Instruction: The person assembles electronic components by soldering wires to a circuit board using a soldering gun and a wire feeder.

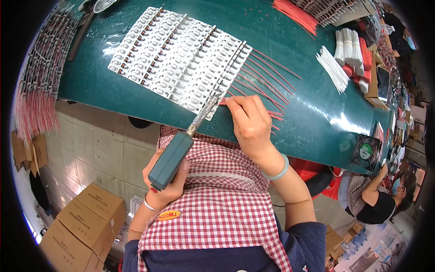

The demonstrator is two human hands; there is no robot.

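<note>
Head view, looking down: a red-and-white checked apron (226, 204) is seen nearest, worn over dark blue sleeves. The left hand (165, 179) is clenched around the teal handle of a soldering iron (181, 147), whose metal tip is angled up to the near edge of a sheet of small white circuit boards (181, 54) laid in rows on a dark green table (312, 104). The right hand (249, 122), with a pale green bangle at the wrist, is pressed down beside the tip, its fingertips pinching what appears to be a thin red wire (272, 77), one of several fanned out from the boards. Farther back, bundles of white wires (344, 54) are laid. At right, another person (376, 195) is seated.
</note>
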